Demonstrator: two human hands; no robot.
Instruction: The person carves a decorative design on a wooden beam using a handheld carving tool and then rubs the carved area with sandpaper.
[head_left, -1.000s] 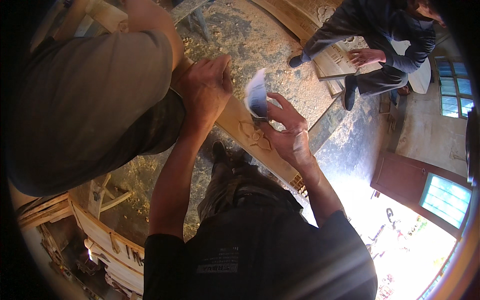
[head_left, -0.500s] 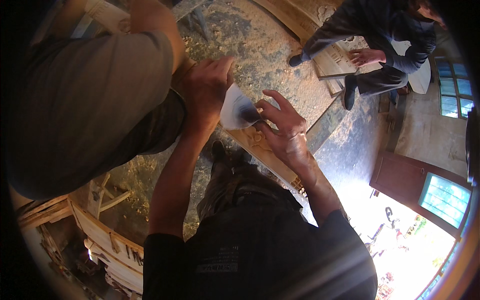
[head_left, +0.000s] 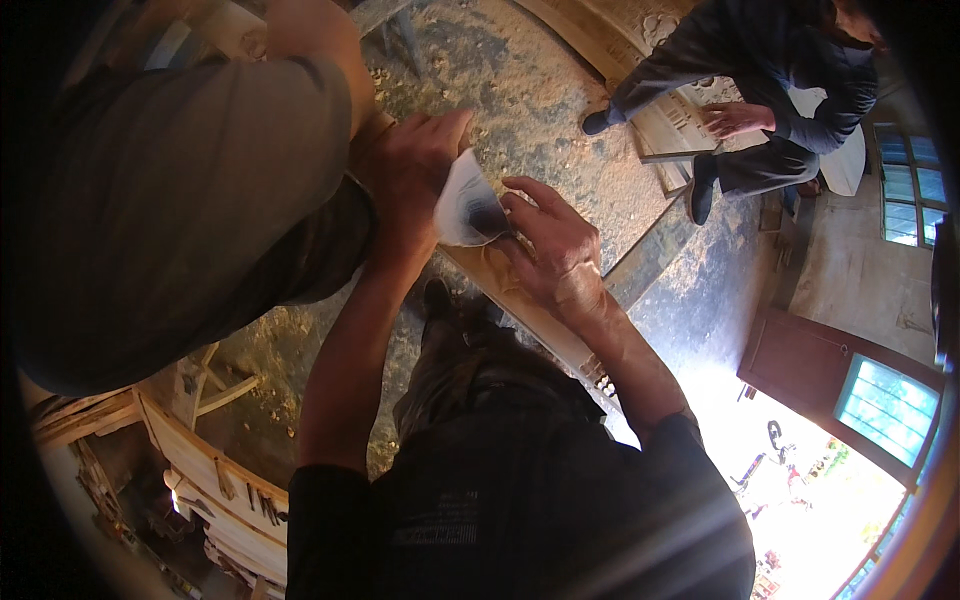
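Note:
A curved white paper sheet with a dark, grey-shaded patch is held up above a wooden board. My left hand is closed on the sheet's left edge, thumb side toward it. At the right corner of the sheet, my right hand has thumb and fingers around the edge, with the forefinger raised and bent. Carved relief on the board shows dimly beside the right hand; the sheet and hands cover the rest of that end.
Close on my left is a person in a dark shirt. Another person sits at the far right, a hand on a carved board. Wood shavings litter the floor. A tool rack stands at the lower left; a bright doorway lies right.
My right hand has moved slightly left and up, bringing the sheet's right corner with it. The sheet is turned a little more upright. My left hand has barely shifted.

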